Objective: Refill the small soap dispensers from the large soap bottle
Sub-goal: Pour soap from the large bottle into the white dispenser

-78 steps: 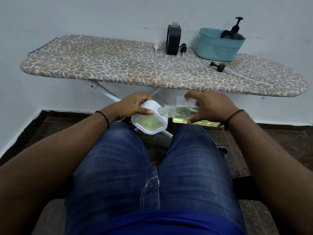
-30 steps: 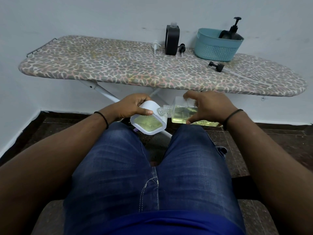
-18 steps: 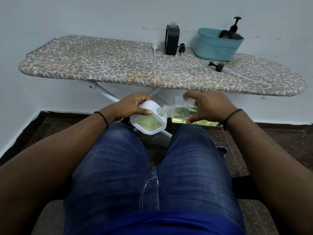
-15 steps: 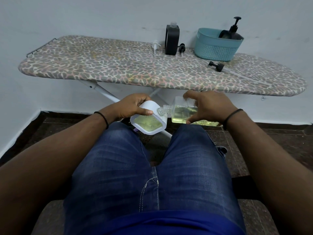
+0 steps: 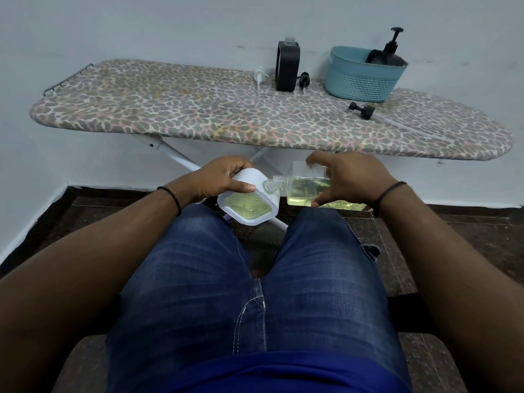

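Note:
My left hand point(image 5: 221, 177) grips a small white dispenser point(image 5: 247, 204) with a yellow-green window, held just above my knees. My right hand point(image 5: 348, 180) grips the large clear soap bottle point(image 5: 304, 185), tipped on its side with pale yellow liquid inside. The bottle's open threaded neck point(image 5: 273, 185) touches the top right corner of the white dispenser. Part of the bottle's body is hidden behind my right fingers.
An ironing board point(image 5: 198, 114) stands ahead against the wall. On it are a black dispenser point(image 5: 287, 68), a white pump head point(image 5: 259, 76), two loose black pump heads point(image 5: 362, 109), and a teal basket point(image 5: 361, 75) holding a black pump bottle point(image 5: 388, 53).
Both hands and the two containers have stayed in the same pose; only the camera has shifted very slightly.

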